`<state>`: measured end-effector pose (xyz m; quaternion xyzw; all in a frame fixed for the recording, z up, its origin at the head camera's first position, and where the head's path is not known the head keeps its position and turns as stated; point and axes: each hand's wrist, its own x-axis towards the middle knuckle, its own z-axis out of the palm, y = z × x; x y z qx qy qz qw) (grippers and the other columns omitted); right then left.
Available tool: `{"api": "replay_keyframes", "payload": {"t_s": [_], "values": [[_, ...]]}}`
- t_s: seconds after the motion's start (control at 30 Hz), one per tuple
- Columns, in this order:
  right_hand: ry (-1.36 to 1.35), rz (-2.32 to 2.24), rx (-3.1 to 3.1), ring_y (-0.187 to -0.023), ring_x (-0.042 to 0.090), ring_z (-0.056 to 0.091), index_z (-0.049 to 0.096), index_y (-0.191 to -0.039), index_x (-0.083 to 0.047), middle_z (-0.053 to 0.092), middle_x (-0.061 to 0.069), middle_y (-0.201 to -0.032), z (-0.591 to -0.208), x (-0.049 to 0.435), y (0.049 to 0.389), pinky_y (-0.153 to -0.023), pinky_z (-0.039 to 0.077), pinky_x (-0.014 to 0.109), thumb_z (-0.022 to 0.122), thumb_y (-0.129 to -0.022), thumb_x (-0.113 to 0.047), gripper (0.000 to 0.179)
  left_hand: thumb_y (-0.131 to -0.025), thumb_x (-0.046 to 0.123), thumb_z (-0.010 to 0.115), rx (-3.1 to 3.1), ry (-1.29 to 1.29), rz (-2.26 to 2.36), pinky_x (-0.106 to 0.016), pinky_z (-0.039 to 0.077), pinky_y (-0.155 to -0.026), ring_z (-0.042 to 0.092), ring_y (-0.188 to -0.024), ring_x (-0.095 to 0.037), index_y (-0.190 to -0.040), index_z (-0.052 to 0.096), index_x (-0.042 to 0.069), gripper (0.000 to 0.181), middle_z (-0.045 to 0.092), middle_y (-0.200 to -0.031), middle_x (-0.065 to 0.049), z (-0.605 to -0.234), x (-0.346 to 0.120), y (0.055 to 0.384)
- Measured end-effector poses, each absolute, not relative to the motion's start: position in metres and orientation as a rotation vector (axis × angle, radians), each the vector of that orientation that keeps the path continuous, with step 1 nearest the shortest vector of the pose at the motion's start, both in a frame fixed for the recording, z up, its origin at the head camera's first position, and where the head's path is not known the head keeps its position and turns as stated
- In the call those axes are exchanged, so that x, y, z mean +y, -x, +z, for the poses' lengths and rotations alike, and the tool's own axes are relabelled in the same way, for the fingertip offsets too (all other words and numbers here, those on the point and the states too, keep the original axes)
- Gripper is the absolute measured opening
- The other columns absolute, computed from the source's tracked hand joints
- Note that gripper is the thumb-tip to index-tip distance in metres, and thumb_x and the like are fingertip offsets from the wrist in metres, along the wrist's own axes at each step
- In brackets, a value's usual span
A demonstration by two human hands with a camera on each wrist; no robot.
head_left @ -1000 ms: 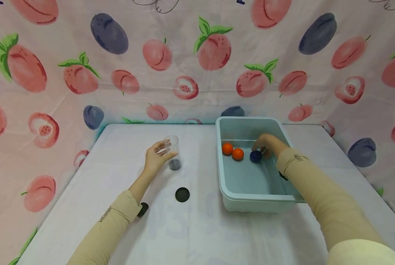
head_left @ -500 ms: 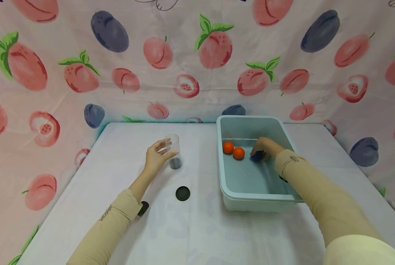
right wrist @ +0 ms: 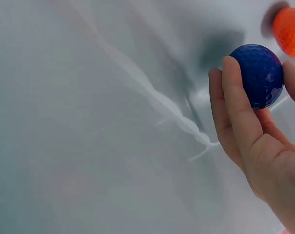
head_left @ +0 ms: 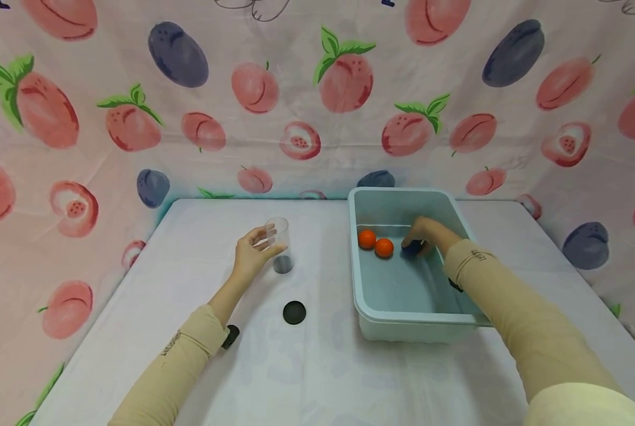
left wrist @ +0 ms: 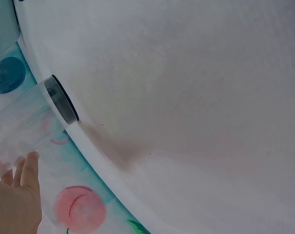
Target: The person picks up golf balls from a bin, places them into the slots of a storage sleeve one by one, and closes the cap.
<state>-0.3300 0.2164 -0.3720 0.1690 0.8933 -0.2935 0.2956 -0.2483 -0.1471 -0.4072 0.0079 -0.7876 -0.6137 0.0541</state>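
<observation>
My left hand [head_left: 252,253] holds a clear plastic cylinder [head_left: 278,236] upright on the table, thumb on the near side and fingers behind. A dark base shows at the cylinder's bottom, also in the left wrist view. Inside the pale blue-green bin [head_left: 356,278], my right hand [head_left: 429,234] pinches a dark blue golf ball [right wrist: 260,78] between thumb and fingers. Two orange golf balls [head_left: 384,248] lie to the left of that hand on the bin floor; part of one orange ball [right wrist: 289,33] appears in the right wrist view.
A round black lid [head_left: 294,312] lies flat on the white table [head_left: 317,378], nearer than the cylinder and left of the bin. The bin's raised rim surrounds the right hand. Fruit-printed cloth [head_left: 296,83] hangs behind and at both sides.
One second ago the blue ball showed beneath my right hand; the fingers have since closed around it. The left hand and cylinder have stayed in place.
</observation>
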Motion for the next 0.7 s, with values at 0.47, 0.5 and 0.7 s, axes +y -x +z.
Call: {"api": "replay_keyframes", "payload": {"t_s": [0.47,0.5,0.7], "values": [[-0.310,-0.931,2.374,-0.122,0.042,0.049,0.037,-0.134,0.013,0.036,0.034,-0.139,-0.335,0.202,0.312,-0.094,0.050,0.042,0.056,-0.091,-0.004,0.050,-0.077,0.010,0.077,-2.383,-0.004,-1.861,-0.038,0.048,-0.098,0.058,-0.115,-0.034,-0.126,0.055,0.001,0.054,0.058,-0.128,-0.019,-0.405,-0.147,0.248],[-0.291,-0.938,2.367,-0.124,0.043,0.047,0.037,-0.134,0.013,0.035,0.034,-0.140,-0.334,0.202,0.311,-0.095,0.049,0.042,0.056,-0.092,-0.005,0.050,-0.077,0.010,0.077,-2.383,-0.005,-1.859,-0.038,0.048,-0.098,0.059,-0.115,-0.034,-0.126,0.055,0.001,0.054,0.058,-0.128,-0.019,-0.405,-0.147,0.248],[-0.167,-1.008,2.317,-0.125,0.044,0.045,0.035,-0.135,0.013,0.032,0.036,-0.140,-0.321,0.201,0.307,-0.098,0.046,0.044,0.053,-0.095,-0.009,0.049,-0.077,0.010,0.077,-2.391,-0.012,-1.871,-0.037,0.048,-0.097,0.059,-0.115,-0.033,-0.127,0.054,0.001,0.055,0.058,-0.128,-0.019,-0.405,-0.147,0.248]]}}
